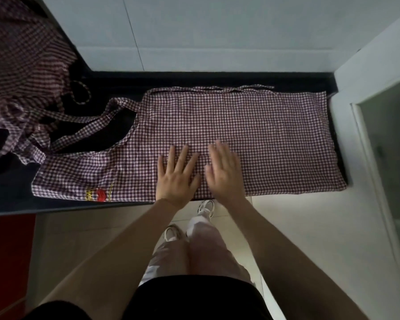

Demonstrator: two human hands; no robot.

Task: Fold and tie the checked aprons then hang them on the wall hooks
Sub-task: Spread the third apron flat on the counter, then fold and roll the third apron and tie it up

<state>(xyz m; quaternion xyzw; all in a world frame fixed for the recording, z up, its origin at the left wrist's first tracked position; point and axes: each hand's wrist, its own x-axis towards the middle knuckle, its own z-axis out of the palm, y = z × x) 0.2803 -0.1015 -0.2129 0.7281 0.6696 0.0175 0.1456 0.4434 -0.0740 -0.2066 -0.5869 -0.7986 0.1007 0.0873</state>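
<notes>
1. The step in hand looks like smoothing during the fold: one checked apron (217, 135) lies spread across the middle of the frame on the dark counter (14, 202), apparently already doubled along its length, though the layers are hard to tell apart.
2. The left hand (176, 174) lies flat on the cloth at centre frame, fingers straight and spread, gripping nothing. The right hand (224, 172) lies just beside it, fingers straight and blurred, also holding nothing.
3. A waist tie (236, 88) runs along the apron's far edge, and the neck straps (97, 121) trail off to the left.
4. A heap of further checked aprons (21, 65) sits in the upper left, its straps tangled near the spread one's straps.
5. The next move probably calls for lifting one short end and bringing it over the other, then freeing the tie to wrap the bundle.
6. Edges: the apron's near hem lies along the counter's front edge and its right end almost reaches the wall (367, 65), so there is little spare room there.
7. Open counter shows at lower left; folding leftward suits best. No wall hooks are in view.
</notes>
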